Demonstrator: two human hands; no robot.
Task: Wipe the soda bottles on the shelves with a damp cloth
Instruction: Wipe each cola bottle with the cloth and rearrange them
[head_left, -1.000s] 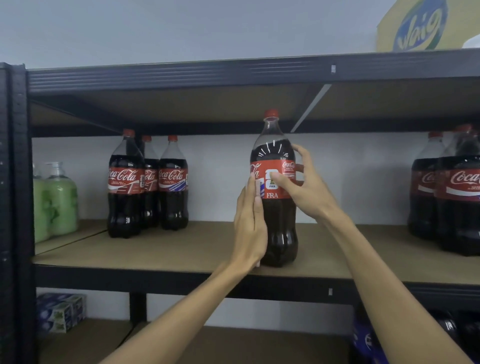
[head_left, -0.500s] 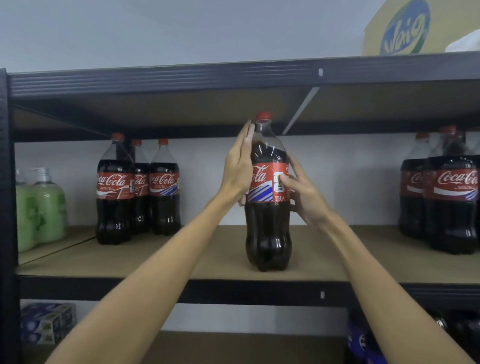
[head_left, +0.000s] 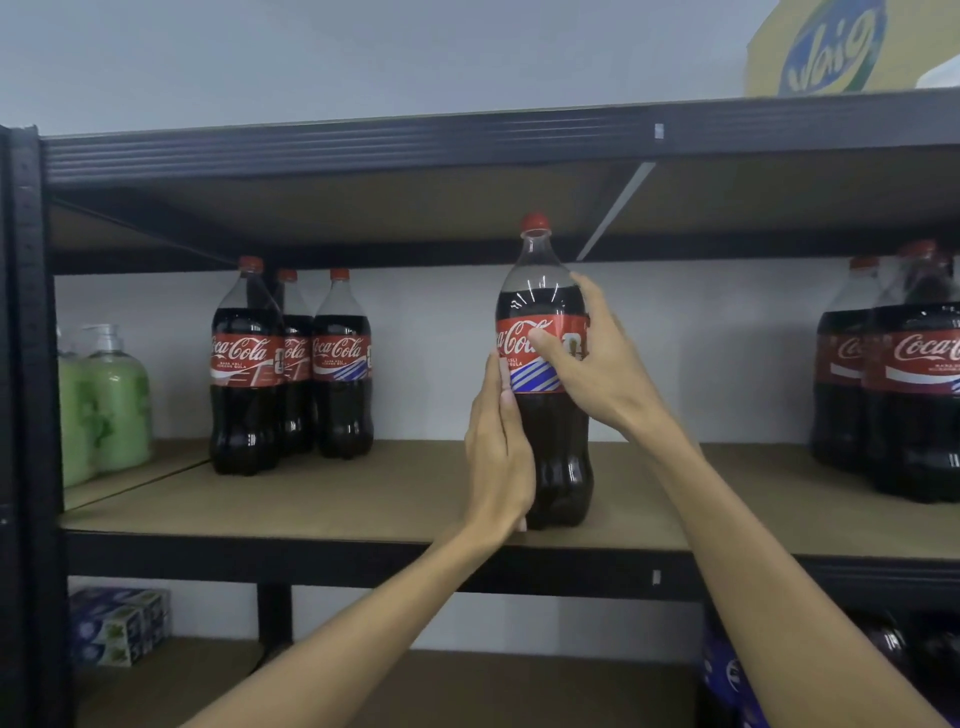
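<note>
A large cola bottle (head_left: 558, 447) with a red cap and red label stands upright near the front of the middle shelf board (head_left: 363, 493). My right hand (head_left: 597, 364) grips it at the label, thumb across the front and fingers round the right side. My left hand (head_left: 498, 447) lies flat with straight fingers against the bottle's lower left side. A small pale bit shows under the heel of that hand; I cannot tell whether it is the cloth.
Three cola bottles (head_left: 291, 374) stand at the back left, more cola bottles (head_left: 914, 395) at the right edge. Green soap bottles (head_left: 117, 405) sit far left. The upper shelf beam (head_left: 363, 150) hangs close above the cap. Small boxes (head_left: 119, 626) lie on the lower shelf.
My left hand slid down from the bottle's neck to its lower left side. The right hand stayed at the label, and the label has turned slightly.
</note>
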